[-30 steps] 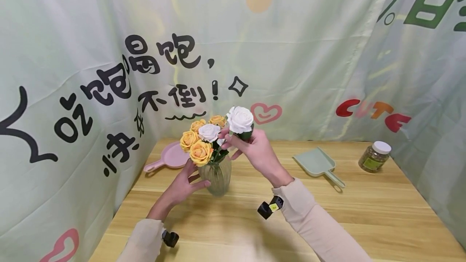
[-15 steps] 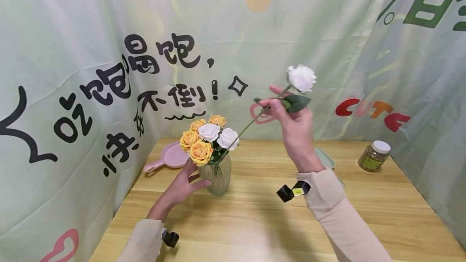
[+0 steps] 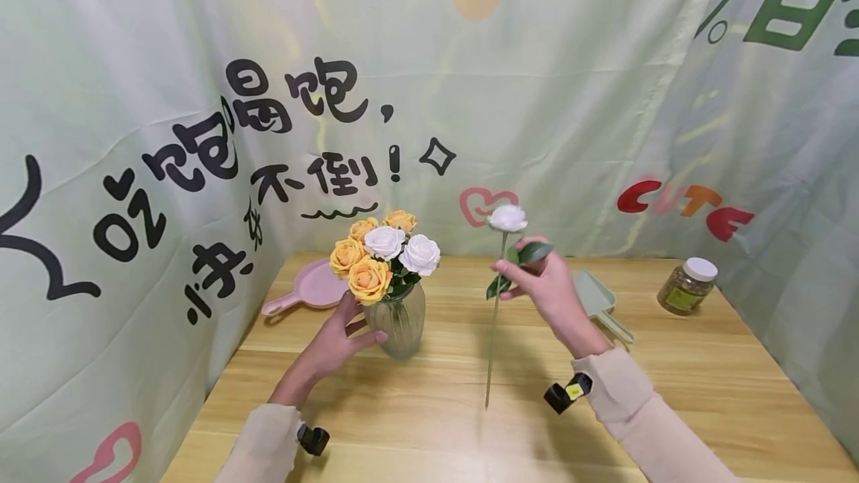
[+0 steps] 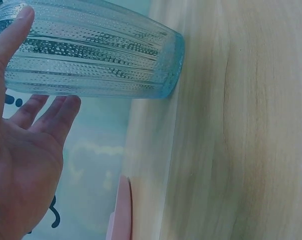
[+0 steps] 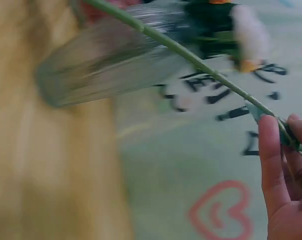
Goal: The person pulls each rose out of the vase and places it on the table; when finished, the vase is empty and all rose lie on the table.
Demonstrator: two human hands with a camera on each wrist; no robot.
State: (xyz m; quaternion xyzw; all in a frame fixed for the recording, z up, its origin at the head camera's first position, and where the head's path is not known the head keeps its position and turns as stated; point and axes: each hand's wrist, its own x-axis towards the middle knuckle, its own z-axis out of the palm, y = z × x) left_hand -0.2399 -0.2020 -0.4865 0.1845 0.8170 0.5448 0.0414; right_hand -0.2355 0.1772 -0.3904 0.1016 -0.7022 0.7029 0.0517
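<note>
My right hand [image 3: 552, 291] pinches the green stem of a white rose [image 3: 508, 219] just below its bloom, beside the leaves. The long bare stem [image 5: 191, 57] points down over the table, apart from the vase. To the left, a ribbed clear glass vase [image 3: 404, 328] stands upright on the table, bearing several yellow roses [image 3: 369, 279] and two white roses [image 3: 420, 254]. My left hand [image 3: 338, 338] holds the vase's left side. In the left wrist view, the thumb [image 4: 13, 37] lies on one side of the glass and the other fingers on the opposite side.
On the wooden table [image 3: 429, 423], a pink pan [image 3: 318, 285] lies behind the left hand. A pale green dustpan [image 3: 593, 295], partly hidden by the right hand, lies to the right. Further right stands a white-lidded jar [image 3: 687, 287]. Printed cloth [image 3: 570, 133] hangs behind.
My right hand has lifted the white rose out of the vase, up and to the right, then lowered it with its stem hanging down. The left hand has stayed at the vase.
</note>
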